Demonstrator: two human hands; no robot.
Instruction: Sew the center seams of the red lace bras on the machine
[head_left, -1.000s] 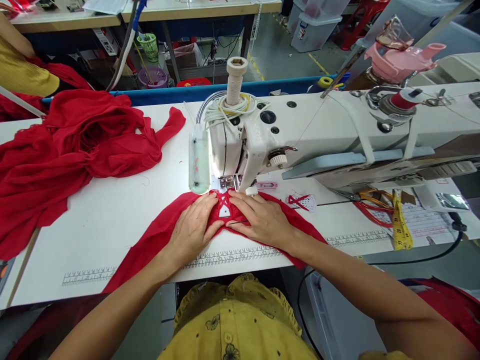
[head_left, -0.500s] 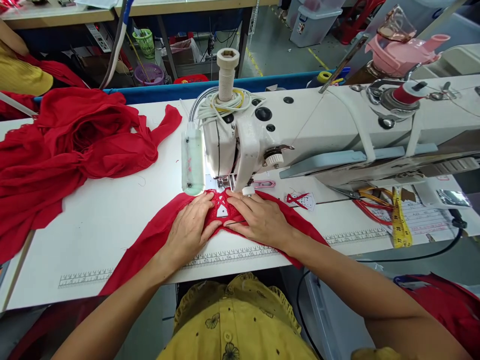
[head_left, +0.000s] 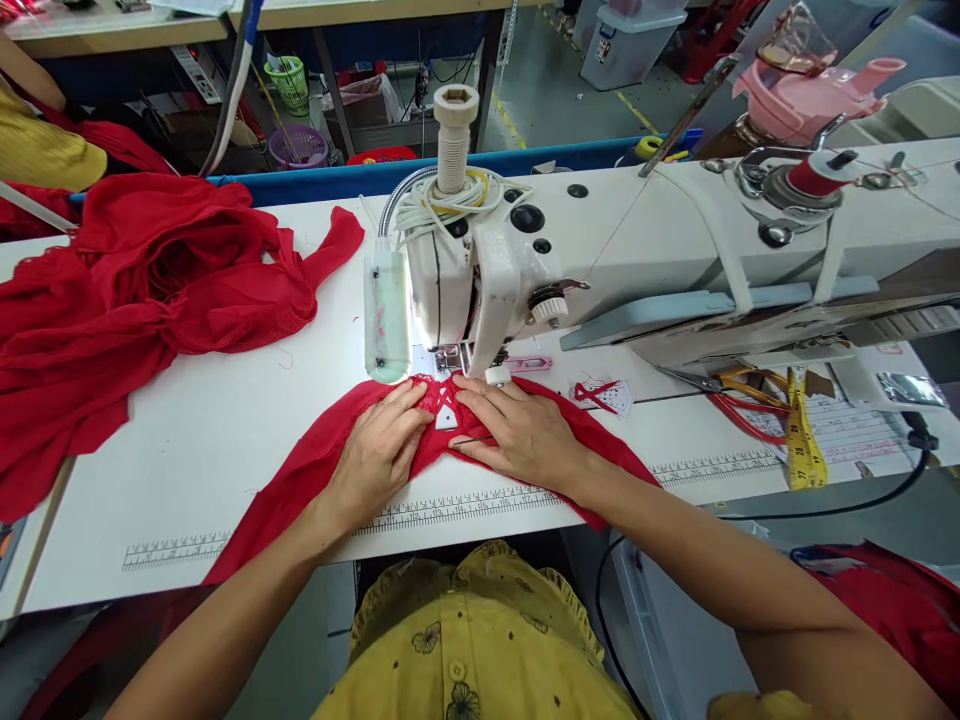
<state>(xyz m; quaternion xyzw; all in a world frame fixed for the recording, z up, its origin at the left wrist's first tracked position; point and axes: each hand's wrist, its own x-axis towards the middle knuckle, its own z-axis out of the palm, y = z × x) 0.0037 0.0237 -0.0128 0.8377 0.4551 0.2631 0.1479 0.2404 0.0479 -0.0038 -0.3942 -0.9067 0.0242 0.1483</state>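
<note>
A red garment piece (head_left: 315,455) with a lacy, cut-out middle lies curved across the white sewing table, its upper edge at the presser foot (head_left: 448,358) of the sewing machine (head_left: 495,270). My left hand (head_left: 382,440) rests on the fabric left of the cut-out, fingers stretched toward the foot and thumb drawn in alongside. On the other side, my right hand (head_left: 517,430) presses the fabric, fingers extended. A thin dark pointed tool (head_left: 472,441) sticks out between its thumb and fingers; the rest of it is hidden. White table shows through the cut-out.
Red cloth (head_left: 150,290) is heaped at the left. Right of my hands lie a pink-handled small tool (head_left: 529,363), a white card with red strips (head_left: 604,396), scissors (head_left: 750,405) and a yellow tape measure (head_left: 804,440). Another person's yellow sleeve (head_left: 45,150) shows at far left.
My left thumb has drawn back from the lower edge of the cut-out toward its fingers. My right hand stays nearly still; the view has shifted slightly.
</note>
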